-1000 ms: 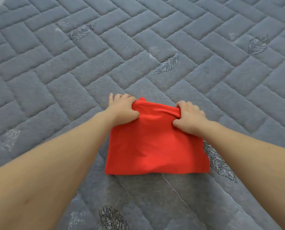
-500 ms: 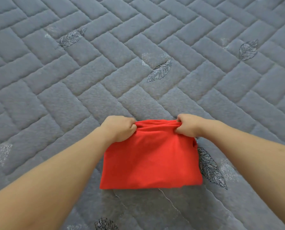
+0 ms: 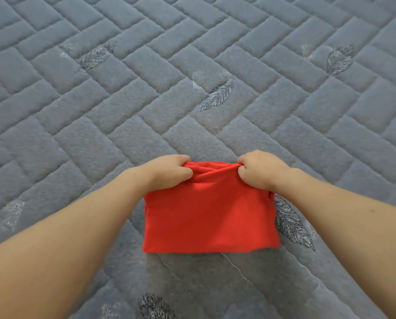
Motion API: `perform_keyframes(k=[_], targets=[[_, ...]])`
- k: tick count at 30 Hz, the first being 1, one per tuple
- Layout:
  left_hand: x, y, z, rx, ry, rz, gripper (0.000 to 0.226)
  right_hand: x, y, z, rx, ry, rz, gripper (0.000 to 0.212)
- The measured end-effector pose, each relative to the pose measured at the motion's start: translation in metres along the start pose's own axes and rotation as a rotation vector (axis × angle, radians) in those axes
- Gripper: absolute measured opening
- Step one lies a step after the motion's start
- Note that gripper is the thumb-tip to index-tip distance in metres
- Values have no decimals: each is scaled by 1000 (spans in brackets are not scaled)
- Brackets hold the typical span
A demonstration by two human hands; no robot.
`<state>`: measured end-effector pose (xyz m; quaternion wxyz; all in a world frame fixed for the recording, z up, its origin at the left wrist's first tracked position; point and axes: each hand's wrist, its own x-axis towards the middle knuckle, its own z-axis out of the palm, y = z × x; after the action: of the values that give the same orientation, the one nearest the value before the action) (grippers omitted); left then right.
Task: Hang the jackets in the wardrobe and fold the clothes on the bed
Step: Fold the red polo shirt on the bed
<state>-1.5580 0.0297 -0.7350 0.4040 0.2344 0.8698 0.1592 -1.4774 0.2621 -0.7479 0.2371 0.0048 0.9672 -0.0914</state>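
Red garment (image 3: 212,215) folded on bed (image 3: 146,93); left hand (image 3: 167,172), right hand (image 3: 261,170) pinch far edge, fingertips hidden.

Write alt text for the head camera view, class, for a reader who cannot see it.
Two bare hands, the left hand and the right hand, grip the far edge of a folded red garment lying on a grey quilted bedspread stitched with leaves.

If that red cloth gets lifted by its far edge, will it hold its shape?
Probably not: the red cloth bunches where the left hand and right hand pinch it, so it looks floppy. It seems thin, likely light, and its folds may fall open.
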Motion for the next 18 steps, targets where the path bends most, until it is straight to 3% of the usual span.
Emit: perform_keyframes(k=[3, 6, 9, 12, 16, 18], targets=[[-34, 26, -13, 70, 20, 38, 22, -42, 8, -25, 96, 22, -16, 26], [-81, 75, -30, 173, 42, 84, 26, -109, 7, -66, 184, -62, -17, 39], [-130, 144, -48, 99, 52, 108, 31, -179, 14, -115, 193, -88, 47, 42], [-178, 226, -66, 44, 57, 173, 32, -254, 27, -169, 147, -2, 173, 43], [-239, 337, -85, 59, 71, 405, 20, -365, 41, -227, 145, 72, 334, 23], [-272, 385, -90, 140, 72, 507, 29, -424, 38, -246, 183, 135, 417, 6]])
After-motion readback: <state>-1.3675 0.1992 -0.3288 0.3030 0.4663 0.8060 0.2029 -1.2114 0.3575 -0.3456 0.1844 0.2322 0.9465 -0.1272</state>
